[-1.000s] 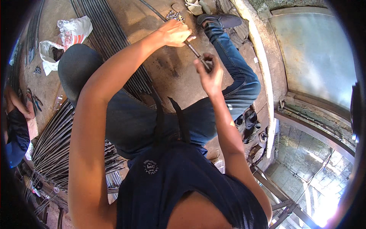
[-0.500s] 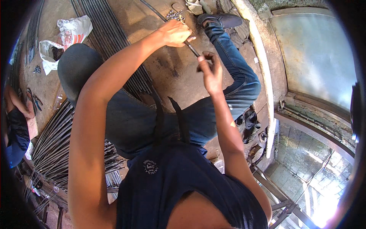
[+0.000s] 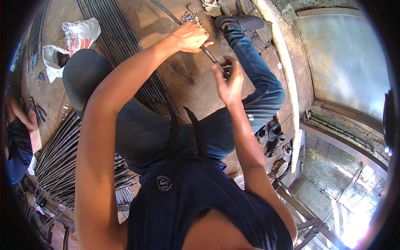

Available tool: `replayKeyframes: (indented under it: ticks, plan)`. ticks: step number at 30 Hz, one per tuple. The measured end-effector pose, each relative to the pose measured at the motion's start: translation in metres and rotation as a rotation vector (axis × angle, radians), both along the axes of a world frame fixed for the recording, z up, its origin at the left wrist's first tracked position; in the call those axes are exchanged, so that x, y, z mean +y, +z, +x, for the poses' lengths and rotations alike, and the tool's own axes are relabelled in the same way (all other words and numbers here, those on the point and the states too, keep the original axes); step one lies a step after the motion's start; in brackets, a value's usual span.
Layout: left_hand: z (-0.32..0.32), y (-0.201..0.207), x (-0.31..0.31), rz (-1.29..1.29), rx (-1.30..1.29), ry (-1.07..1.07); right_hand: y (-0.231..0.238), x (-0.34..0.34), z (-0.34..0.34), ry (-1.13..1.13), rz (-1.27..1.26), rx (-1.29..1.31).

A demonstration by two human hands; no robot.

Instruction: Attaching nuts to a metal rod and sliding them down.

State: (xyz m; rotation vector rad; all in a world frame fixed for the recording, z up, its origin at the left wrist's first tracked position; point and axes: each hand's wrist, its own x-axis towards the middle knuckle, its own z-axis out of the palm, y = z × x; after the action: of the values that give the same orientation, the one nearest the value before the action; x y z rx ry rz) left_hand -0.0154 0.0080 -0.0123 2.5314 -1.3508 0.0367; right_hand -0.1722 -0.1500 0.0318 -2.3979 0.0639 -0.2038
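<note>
I sit on a dusty concrete floor (image 3: 183,79) with my legs spread, in blue jeans. My left hand (image 3: 191,37) is closed around a thin metal rod (image 3: 210,55) that slants down to the right. My right hand (image 3: 228,81) pinches a small dark fitting (image 3: 225,66) at the rod's lower end. Just beyond my left hand, a small pile of metal nuts (image 3: 188,17) lies on the floor. My right foot in a dark shoe (image 3: 239,21) rests near the top of the view.
Long steel rods (image 3: 121,37) lie in a row on the floor to my left, and more rods (image 3: 58,162) are bundled at the lower left. A white plastic bag (image 3: 68,46) lies at the upper left. Another person (image 3: 16,141) crouches at the left edge. A concrete kerb (image 3: 283,62) runs along the right.
My right hand has shifted slightly on the rod's end, its fingers turning around the small fitting. My left hand keeps its grip in the same place.
</note>
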Motion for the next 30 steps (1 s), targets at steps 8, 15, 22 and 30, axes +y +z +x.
replayKeyframes:
  ticks: [8,15,22,30]
  plan:
    - [0.001,-0.009,-0.001,-0.093,-0.046,-0.006,-0.008,-0.005,0.001,0.008,0.021,-0.117]
    - [0.003,-0.004,0.003,-0.008,0.003,0.022,-0.014,-0.070,0.063,-0.154,0.951,0.585]
    - [0.013,0.034,0.015,-0.086,-0.031,0.112,-0.172,-0.110,0.163,-0.172,0.627,0.489]
    - [0.021,0.079,0.025,-0.126,-0.095,0.256,-0.296,-0.030,0.151,0.052,0.080,0.193]
